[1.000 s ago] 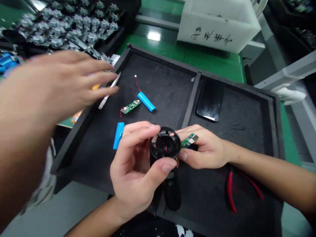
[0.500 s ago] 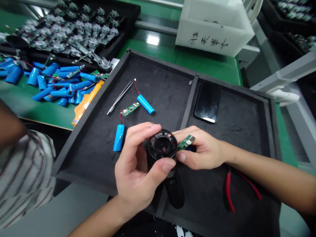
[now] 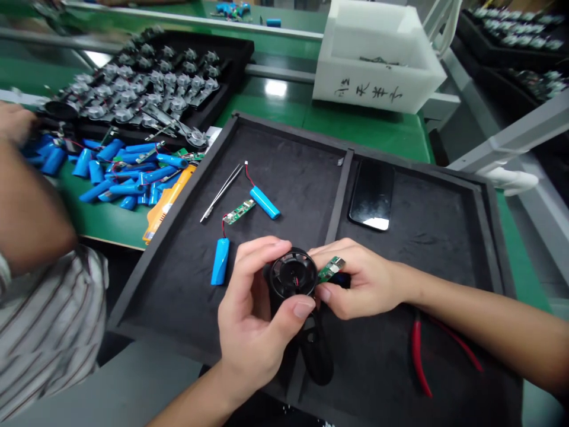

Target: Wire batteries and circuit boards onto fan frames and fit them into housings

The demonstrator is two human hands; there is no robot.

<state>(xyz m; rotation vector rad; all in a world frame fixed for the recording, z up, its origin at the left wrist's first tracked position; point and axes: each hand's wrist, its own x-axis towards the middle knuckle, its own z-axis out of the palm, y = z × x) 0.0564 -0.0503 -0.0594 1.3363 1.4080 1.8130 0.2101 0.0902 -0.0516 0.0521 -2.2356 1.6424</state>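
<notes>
My left hand grips a small black handheld fan by its round grille, with red wire visible at the hub. My right hand pinches a green circuit board right next to the fan, and its lower fingers are partly hidden. The fan's black handle hangs below my hands. On the black foam tray lie a wired blue battery, a second blue battery, a loose green circuit board and steel tweezers.
A dark phone and red-handled pliers lie in the tray. To the left are a co-worker's arm, striped sleeve, loose blue batteries and metal parts. A white bin stands behind.
The co-worker's hand has withdrawn left from over the tray, uncovering the batteries. The view has tilted up, so everything sits lower in the frame. My hands keep the same hold.
</notes>
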